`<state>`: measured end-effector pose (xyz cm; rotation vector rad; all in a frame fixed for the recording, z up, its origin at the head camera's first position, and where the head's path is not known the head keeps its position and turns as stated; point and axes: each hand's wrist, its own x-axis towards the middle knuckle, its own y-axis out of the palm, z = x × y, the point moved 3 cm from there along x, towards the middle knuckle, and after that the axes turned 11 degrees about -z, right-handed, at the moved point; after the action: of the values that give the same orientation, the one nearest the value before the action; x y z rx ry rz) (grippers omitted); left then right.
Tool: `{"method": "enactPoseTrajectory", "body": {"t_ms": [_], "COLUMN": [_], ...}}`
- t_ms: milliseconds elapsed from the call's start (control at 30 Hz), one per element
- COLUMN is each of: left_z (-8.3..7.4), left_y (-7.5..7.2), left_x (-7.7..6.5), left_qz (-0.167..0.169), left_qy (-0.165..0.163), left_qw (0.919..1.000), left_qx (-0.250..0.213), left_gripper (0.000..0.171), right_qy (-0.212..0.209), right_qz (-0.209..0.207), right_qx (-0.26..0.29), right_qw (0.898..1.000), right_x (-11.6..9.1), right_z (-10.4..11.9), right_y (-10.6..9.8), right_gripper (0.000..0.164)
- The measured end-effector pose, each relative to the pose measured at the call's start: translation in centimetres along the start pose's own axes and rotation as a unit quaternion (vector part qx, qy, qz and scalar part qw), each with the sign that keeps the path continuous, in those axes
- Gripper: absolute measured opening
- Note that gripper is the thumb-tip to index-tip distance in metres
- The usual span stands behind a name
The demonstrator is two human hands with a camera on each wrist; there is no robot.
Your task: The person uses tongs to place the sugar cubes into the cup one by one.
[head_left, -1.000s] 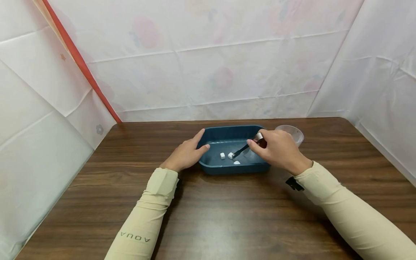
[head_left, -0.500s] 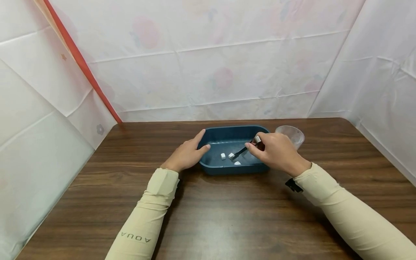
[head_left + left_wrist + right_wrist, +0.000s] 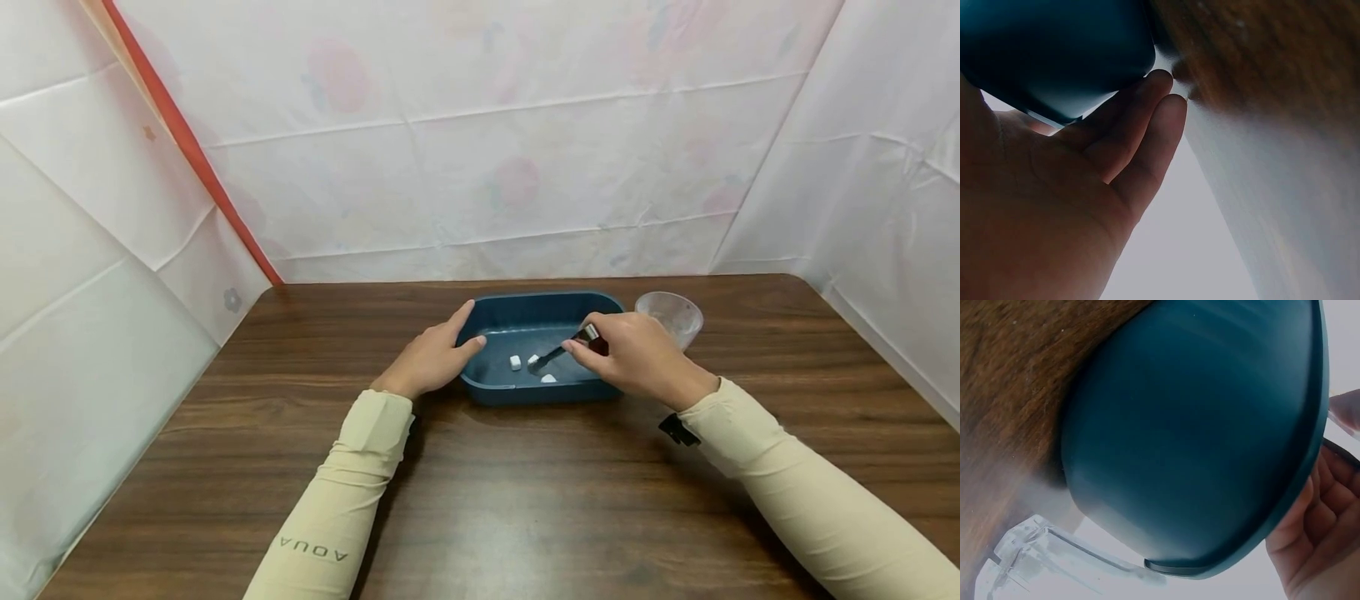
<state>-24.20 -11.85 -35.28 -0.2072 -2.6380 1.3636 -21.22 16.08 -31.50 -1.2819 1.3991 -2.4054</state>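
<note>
Right hand [image 3: 639, 354] slightly lower than before, fingers clamped on dark tongs [image 3: 553, 353], silvery at top, slanting to small white cube [image 3: 533, 360], left hand [image 3: 429, 358] gripping blue round-cornered tray [image 3: 540, 395].

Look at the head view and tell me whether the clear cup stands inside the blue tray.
No, the clear cup stands on the wooden table, outside the blue tray and to its right.

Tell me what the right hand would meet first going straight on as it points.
Led by the tongs it holds, the right hand would probably meet the middle white cube in the blue tray first; they may be touching it.
</note>
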Motion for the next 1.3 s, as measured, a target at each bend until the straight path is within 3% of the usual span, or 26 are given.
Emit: {"method": "enactPoseTrajectory", "body": {"t_ms": [800,1300], "left_z": [-0.01,0.10], "left_y": [0.02,0.07], "left_x": [0.04,0.09], "left_qz": [-0.004,-0.002], "left_qy": [-0.001,-0.002], "left_qw": [1.0000,1.0000], "left_qx": [0.001,0.001], "left_gripper": [0.073,0.073], "right_qy": [-0.021,-0.054], "right_qz": [0.023,-0.003], "right_qx": [0.030,0.033], "right_qw": [0.999,0.998], "right_x": [-0.27,-0.27], "right_z": [-0.09,-0.03], "right_y": [0.25,0.17], "right_gripper": [0.017,0.013]}}
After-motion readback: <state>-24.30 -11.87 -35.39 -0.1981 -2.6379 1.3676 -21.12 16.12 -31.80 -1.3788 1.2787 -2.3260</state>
